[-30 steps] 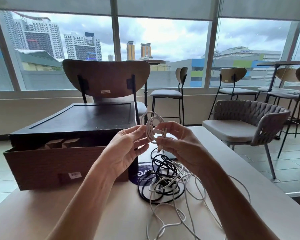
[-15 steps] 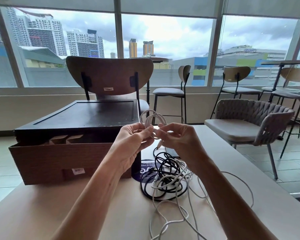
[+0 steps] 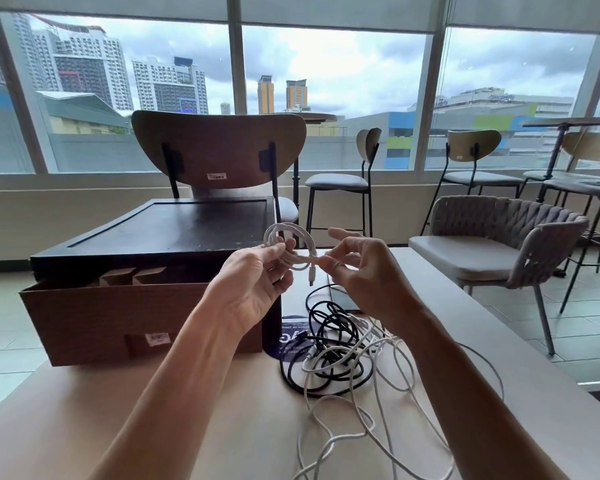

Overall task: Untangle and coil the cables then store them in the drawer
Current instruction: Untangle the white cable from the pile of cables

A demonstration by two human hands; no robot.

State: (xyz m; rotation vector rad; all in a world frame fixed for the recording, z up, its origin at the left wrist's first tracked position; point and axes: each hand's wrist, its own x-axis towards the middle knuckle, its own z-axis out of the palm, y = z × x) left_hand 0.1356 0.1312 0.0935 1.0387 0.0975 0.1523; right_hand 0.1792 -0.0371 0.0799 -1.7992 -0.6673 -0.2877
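Observation:
A small coil of white cable [image 3: 289, 239] is held up above the table, its plug end hanging down between my hands. My left hand [image 3: 253, 289] grips the coil's left side with thumb and fingers. My right hand [image 3: 364, 271] pinches the cable's end at the coil's lower right, the other fingers spread. Below them a tangle of black cable [image 3: 326, 341] and white cable [image 3: 361, 393] lies on the table. The brown wooden drawer [image 3: 118, 313] stands pulled out of a dark box [image 3: 167, 233] on the left.
The beige table [image 3: 84, 410] runs toward me. A round dark sticker [image 3: 291, 337] lies under the tangle. A wooden-backed chair [image 3: 219, 147] stands behind the box, and a woven grey chair [image 3: 499, 244] at the right. Small brown blocks [image 3: 132, 275] sit in the drawer.
The coil in my hands has tilted and its plug end now hangs free below. My right hand has loosened from the coil and pinches only the end. The view has drawn slightly closer.

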